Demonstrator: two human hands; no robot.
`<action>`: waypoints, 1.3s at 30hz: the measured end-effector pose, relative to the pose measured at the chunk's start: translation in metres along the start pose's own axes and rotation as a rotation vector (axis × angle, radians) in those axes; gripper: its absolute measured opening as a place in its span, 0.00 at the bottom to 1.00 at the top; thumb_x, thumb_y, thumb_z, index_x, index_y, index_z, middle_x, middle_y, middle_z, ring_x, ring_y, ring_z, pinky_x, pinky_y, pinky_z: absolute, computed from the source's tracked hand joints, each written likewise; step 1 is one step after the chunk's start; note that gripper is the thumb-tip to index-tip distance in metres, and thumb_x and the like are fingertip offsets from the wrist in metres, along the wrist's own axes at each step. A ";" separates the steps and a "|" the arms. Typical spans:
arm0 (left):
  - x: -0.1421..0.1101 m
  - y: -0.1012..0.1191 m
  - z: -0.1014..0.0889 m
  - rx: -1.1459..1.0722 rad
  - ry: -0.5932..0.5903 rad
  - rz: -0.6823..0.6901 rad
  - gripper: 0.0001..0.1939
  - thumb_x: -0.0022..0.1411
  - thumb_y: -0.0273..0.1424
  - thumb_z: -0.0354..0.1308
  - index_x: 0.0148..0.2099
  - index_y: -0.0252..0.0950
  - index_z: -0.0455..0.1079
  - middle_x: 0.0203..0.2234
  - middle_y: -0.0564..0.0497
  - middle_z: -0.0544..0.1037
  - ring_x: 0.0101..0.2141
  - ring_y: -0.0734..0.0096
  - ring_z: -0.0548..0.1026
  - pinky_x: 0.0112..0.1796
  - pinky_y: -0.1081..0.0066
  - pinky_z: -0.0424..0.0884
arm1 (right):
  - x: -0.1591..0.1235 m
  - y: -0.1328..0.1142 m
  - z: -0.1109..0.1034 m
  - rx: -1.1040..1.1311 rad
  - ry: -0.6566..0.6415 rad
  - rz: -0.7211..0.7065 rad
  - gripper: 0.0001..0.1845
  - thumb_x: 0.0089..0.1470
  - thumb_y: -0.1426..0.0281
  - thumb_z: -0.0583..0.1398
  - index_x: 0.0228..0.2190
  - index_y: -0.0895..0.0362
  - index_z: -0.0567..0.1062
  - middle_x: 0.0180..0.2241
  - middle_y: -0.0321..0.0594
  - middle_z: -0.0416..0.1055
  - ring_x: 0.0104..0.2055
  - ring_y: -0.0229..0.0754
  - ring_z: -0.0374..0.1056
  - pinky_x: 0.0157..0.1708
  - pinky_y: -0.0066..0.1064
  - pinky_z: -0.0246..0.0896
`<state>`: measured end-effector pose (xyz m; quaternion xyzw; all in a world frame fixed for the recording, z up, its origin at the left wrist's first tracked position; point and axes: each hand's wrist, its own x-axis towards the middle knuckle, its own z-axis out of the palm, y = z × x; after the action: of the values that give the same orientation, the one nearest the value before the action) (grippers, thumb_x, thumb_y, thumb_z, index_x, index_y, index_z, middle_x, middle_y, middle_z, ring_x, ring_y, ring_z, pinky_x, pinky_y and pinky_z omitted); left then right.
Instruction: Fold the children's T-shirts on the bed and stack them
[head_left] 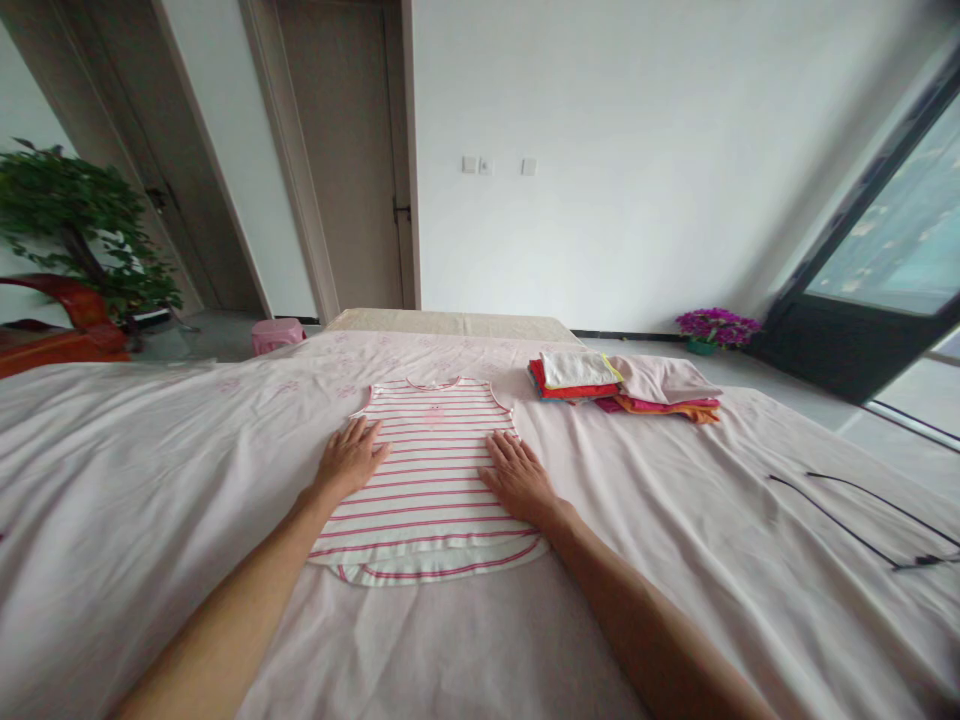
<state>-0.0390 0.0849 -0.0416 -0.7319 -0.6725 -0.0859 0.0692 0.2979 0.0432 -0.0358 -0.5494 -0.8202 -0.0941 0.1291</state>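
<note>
Red-striped top (pixel 433 485) flat on pale pink cloth (pixel 420 650)

The top is white with thin red stripes, sleeveless, its neckline at the far end and its hem toward the person. A small pink print (pixel 434 416) sits on the chest. At the near end, the curved back hem shows below the front one.

The left hand (pixel 351 458) rests palm down at the top's left edge, its fingers (pixel 364 440) stretched out and slightly apart, gripping nothing. The right hand (pixel 519 475) lies much the same way on the right edge, fingers spread and nearly straight, likewise with no hold on the fabric. Both touch the top midway along its length, with most of it bare between them.

Beyond the right hand, two stacks of folded clothes lie side by side on the cloth: the left stack (pixel 581 372) has a light grey piece over a red one, and the right stack (pixel 664 380) has pale pink over magenta and orange. Nearer, at far right, lie black glasses (pixel 896 567).

Past the cloth are a pink stool (pixel 277 335), a leafy plant (pixel 67 210) behind a reddish chair (pixel 75 320), and purple flowers (pixel 716 328) by the white wall (pixel 600 200).
</note>
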 end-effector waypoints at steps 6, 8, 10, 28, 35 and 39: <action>0.001 -0.002 0.001 0.014 0.000 0.005 0.31 0.70 0.47 0.42 0.69 0.39 0.56 0.68 0.40 0.56 0.67 0.52 0.53 0.61 0.51 0.53 | 0.001 -0.001 -0.002 -0.011 -0.034 0.021 0.33 0.67 0.54 0.46 0.66 0.58 0.59 0.68 0.45 0.51 0.70 0.51 0.47 0.67 0.44 0.41; 0.001 -0.002 0.000 0.016 0.001 0.007 0.30 0.70 0.46 0.42 0.69 0.40 0.57 0.68 0.40 0.57 0.67 0.53 0.53 0.61 0.51 0.53 | 0.001 0.000 -0.002 -0.003 -0.051 0.027 0.33 0.67 0.54 0.46 0.66 0.57 0.58 0.68 0.44 0.50 0.70 0.51 0.46 0.67 0.45 0.40; 0.001 -0.002 0.000 0.014 0.001 0.005 0.30 0.70 0.46 0.43 0.68 0.40 0.57 0.68 0.41 0.57 0.67 0.54 0.53 0.62 0.52 0.52 | 0.002 0.000 -0.002 0.007 -0.063 0.030 0.33 0.67 0.53 0.46 0.66 0.57 0.58 0.68 0.44 0.50 0.70 0.51 0.45 0.67 0.46 0.40; 0.000 -0.001 -0.003 -0.051 0.005 -0.002 0.29 0.69 0.45 0.43 0.68 0.40 0.58 0.68 0.41 0.58 0.67 0.54 0.54 0.62 0.51 0.53 | 0.002 -0.001 -0.009 0.020 -0.106 0.041 0.33 0.67 0.54 0.46 0.67 0.56 0.56 0.69 0.42 0.47 0.71 0.49 0.43 0.67 0.46 0.40; 0.001 -0.002 0.000 -0.055 0.002 -0.004 0.30 0.69 0.46 0.43 0.68 0.41 0.58 0.68 0.41 0.58 0.67 0.54 0.54 0.62 0.51 0.52 | 0.002 -0.001 -0.008 0.016 -0.107 0.043 0.34 0.67 0.53 0.46 0.67 0.56 0.56 0.69 0.42 0.47 0.71 0.49 0.43 0.67 0.45 0.40; 0.001 -0.003 0.000 -0.036 0.010 0.003 0.30 0.69 0.46 0.43 0.68 0.40 0.58 0.67 0.40 0.58 0.67 0.54 0.54 0.62 0.51 0.53 | 0.002 -0.001 -0.008 0.012 -0.113 0.052 0.33 0.67 0.53 0.46 0.67 0.55 0.56 0.69 0.42 0.48 0.71 0.49 0.43 0.67 0.45 0.39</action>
<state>-0.0416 0.0862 -0.0416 -0.7336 -0.6693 -0.1015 0.0594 0.2967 0.0423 -0.0279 -0.5742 -0.8121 -0.0544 0.0882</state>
